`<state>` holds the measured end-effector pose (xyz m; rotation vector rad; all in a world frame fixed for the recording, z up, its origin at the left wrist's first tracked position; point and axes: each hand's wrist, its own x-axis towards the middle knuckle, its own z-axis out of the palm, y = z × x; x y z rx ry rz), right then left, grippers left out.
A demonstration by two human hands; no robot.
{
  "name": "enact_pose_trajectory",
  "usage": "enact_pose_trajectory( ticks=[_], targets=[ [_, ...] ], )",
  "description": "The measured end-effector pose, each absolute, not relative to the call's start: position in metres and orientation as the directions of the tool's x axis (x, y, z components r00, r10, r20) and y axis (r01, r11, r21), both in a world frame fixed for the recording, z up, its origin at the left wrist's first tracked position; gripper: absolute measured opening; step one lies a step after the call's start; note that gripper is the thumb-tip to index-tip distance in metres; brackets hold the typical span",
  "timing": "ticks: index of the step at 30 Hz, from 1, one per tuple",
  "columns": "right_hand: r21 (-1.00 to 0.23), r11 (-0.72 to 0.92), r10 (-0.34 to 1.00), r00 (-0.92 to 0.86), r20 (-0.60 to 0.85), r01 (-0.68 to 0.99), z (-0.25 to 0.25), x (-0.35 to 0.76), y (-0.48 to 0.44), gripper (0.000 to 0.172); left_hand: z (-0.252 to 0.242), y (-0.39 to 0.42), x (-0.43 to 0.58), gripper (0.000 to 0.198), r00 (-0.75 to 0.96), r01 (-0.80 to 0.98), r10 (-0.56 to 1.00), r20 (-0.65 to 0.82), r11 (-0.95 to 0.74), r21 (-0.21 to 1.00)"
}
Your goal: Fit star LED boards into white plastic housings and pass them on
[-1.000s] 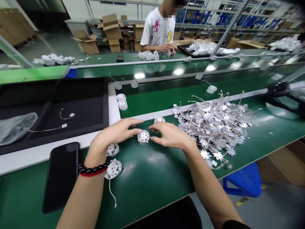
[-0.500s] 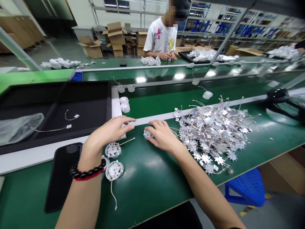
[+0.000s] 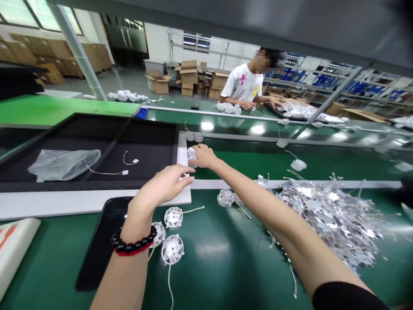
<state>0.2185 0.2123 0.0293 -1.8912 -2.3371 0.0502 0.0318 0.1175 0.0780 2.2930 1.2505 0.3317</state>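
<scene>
My right hand (image 3: 204, 156) reaches over the green belt, its fingers curled on a white round plastic housing (image 3: 192, 160) beside the white strip. My left hand (image 3: 167, 183) hovers near the tray's corner, thumb and fingers apart, holding nothing. Below it lie three white spoked housings; the uppermost housing (image 3: 173, 217) and the lowest housing (image 3: 172, 249) have thin wires, and another housing (image 3: 158, 234) is partly behind my bracelet. One more housing (image 3: 226, 197) sits under my right forearm. To the right, a heap of silvery star-shaped plates (image 3: 329, 219) with wires is partly covered by my arm.
A black tray (image 3: 151, 129) holds a clear plastic bag (image 3: 66, 163) and small wired parts. A black phone (image 3: 103, 241) lies by my left wrist. Across the belt (image 3: 245, 159), a co-worker (image 3: 243, 84) handles white parts. An overhead shelf (image 3: 258, 26) crosses the top.
My right hand has left the housing on the table and moved forward and left to the housings on the belt. The view has shifted left. My left hand stays open.
</scene>
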Motion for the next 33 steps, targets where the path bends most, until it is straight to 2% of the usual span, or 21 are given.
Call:
enact_pose_trajectory(
  ticks=[4, 8, 13, 23, 33],
  targets=[
    [-0.080, 0.133, 0.988, -0.126, 0.090, 0.988, 0.012, 0.204, 0.268, 0.039, 0.078, 0.117, 0.023, 0.040, 0.546, 0.692, 0.838, -0.005, -0.447, 0.566],
    [-0.049, 0.136, 0.986, -0.130, 0.107, 0.990, -0.003, 0.204, 0.297, 0.035, 0.076, 0.118, 0.013, 0.039, 0.523, 0.671, 0.852, 0.004, -0.414, 0.615],
    [-0.030, 0.108, 0.980, -0.101, 0.172, 0.994, -0.006, 0.212, 0.330, 0.037, 0.074, 0.119, 0.006, 0.040, 0.531, 0.620, 0.848, -0.007, -0.382, 0.685],
    [-0.121, 0.136, 0.989, -0.127, 0.080, 0.983, 0.007, 0.191, 0.396, 0.033, 0.078, 0.116, 0.001, 0.040, 0.508, 0.613, 0.859, -0.062, -0.311, 0.726],
    [-0.239, 0.091, 0.985, -0.052, 0.166, 0.967, 0.016, 0.207, 0.358, 0.034, 0.073, 0.116, 0.001, 0.042, 0.517, 0.601, 0.855, -0.029, -0.339, 0.724]
  ],
)
